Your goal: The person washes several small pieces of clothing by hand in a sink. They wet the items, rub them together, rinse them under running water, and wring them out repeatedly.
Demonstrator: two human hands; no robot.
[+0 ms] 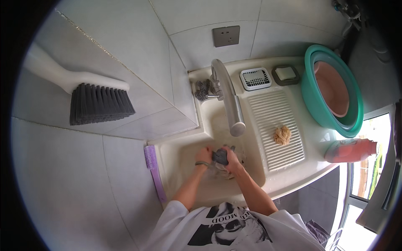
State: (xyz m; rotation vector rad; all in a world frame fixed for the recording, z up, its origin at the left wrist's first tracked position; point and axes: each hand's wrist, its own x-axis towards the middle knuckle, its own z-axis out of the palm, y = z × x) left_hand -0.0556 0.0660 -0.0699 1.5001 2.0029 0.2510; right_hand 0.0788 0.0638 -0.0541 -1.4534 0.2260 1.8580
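Over the basin of a cream laundry sink (179,182), a wet-looking dark grey cloth (220,156), perhaps a sock, is bunched between my two hands. My right hand (231,160) grips its right side. My left hand (204,155), slightly blurred and wearing a band at the wrist, is closed at its left end. Beneath them a pale beige cloth (225,173) lies in the basin, partly hidden by my hands. Above and beyond my hands hangs the spout of a metal faucet (234,109); no stream of water can be made out.
Right of the basin, a crumpled tan cloth (282,135) rests on the ribbed washboard (263,116). Behind it are a white soap rack (255,79) and a soap dish (285,75). Nested basins (306,91) and a pink bottle (348,150) stand farther right. A purple brush (155,175) lies along the left rim.
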